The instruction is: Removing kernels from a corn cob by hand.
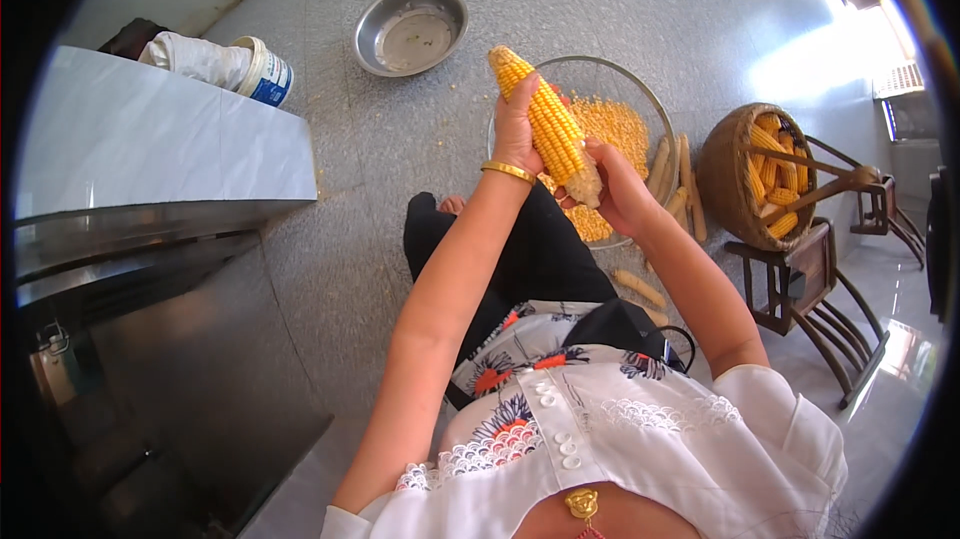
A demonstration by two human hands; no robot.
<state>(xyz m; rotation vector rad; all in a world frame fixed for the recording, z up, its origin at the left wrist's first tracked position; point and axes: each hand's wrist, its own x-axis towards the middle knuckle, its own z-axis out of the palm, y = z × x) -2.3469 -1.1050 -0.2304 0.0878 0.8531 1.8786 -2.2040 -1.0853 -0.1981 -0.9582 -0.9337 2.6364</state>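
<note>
An ear of yellow corn [550, 126] is held at a slant between both hands, over a wide glass-rimmed basin. My left hand [519, 126] wraps its upper middle, the thumb lying along the kernel rows. Near the lower end, my right hand [619, 182] grips the cob, its thumb at the edge of the kernels. That lower end is bare, pale cob; kernels cover the rest. Loose corn kernels [615, 130] lie heaped in the basin [651, 85] beneath, partly hidden by my hands and the ear.
Stripped cobs [640, 287] lie on the floor at the basin's right. A woven basket [724, 171] holding several corn ears stands beside a wooden chair [817, 276]. A metal bowl [412, 32] sits on the floor beyond. To the left are a marble-look counter [180, 133] and a bucket [271, 77].
</note>
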